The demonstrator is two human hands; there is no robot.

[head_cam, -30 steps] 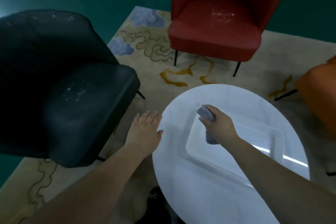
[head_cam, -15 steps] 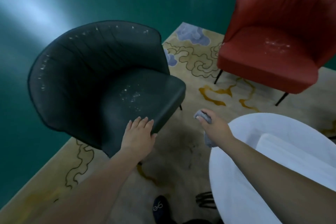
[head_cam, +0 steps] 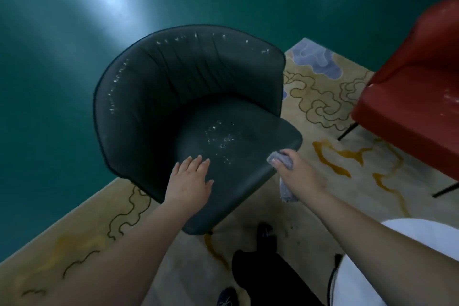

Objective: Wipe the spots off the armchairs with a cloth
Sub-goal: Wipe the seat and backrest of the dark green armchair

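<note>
A dark grey armchair [head_cam: 159, 97] stands in the middle of the view, with white spots [head_cam: 219, 138] on its seat and along the top of its backrest. My left hand [head_cam: 190, 181] rests flat on the front of the seat, fingers straight. My right hand [head_cam: 298, 171] grips a grey cloth [head_cam: 280, 158] at the seat's front right edge; one end of the cloth hangs down below the hand. A red armchair [head_cam: 407, 107] with white spots on its seat stands at the right.
A beige rug [head_cam: 323, 97] with wavy patterns lies under the chairs, on a green floor [head_cam: 49, 82]. The rim of a white round table [head_cam: 422, 236] shows at the bottom right. My dark trouser leg and shoe [head_cam: 263, 271] are below the chair.
The view has swung left from the white table to the dark armchair. My left hand came onto the seat, and my right hand carried the cloth from the table to the seat's edge.
</note>
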